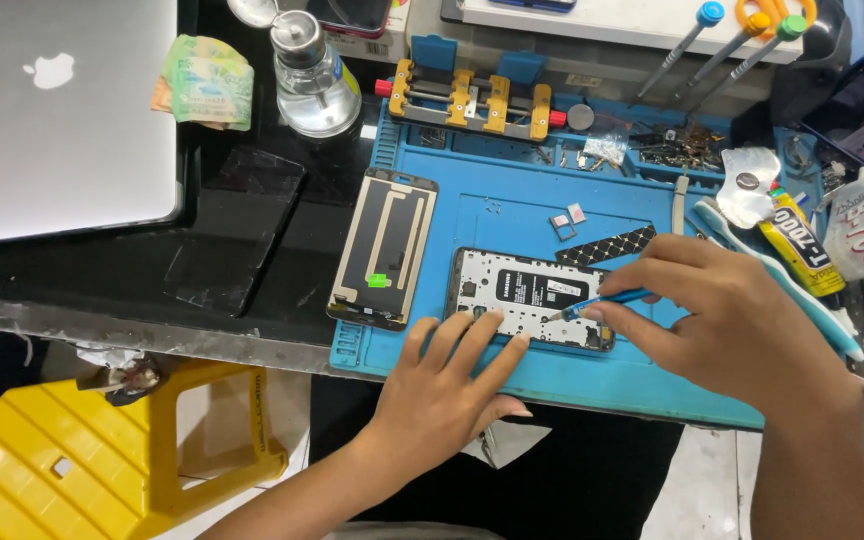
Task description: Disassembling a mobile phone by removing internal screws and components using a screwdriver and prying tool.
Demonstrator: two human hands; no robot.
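While you are leaning over the bench, this is how things are lying:

Opened phone: the opened phone (532, 297) is lying flat on the blue repair mat (512, 205), back off and white inner frame showing, near the mat's front edge.
Left hand: your left hand (449, 385) is pressing down on the phone's near left corner, fingers spread apart and flat, gripping nothing.
Right hand: your right hand (727, 315) is closing thumb and fingers together around a thin blue-handled tool (607, 300), pinching it near the working end.
Tool tip: the tip is touching the phone's inner frame to the right of the middle; you cannot tell what kind of tip it is.
Left of the phone: a loose display panel (384, 250) with a gold rim and a small green tab is lying face down, partly on the mat, just beside the phone but apart from it.
Further left: a cracked dark glass panel (234, 232) is resting on the black bench, and a closed silver laptop (57, 115) is sitting beyond it.
Back of the mat: a yellow and blue holding jig (472, 100) is sitting along the far edge, with a glass solvent bottle (312, 80) and folded banknotes (207, 82) to its left.
Right side: a yellow glue tube (800, 245) is lying near your right wrist, and precision screwdrivers (692, 40) are standing behind it.
Below the bench: a yellow plastic stool (122, 450) is standing at the lower left.
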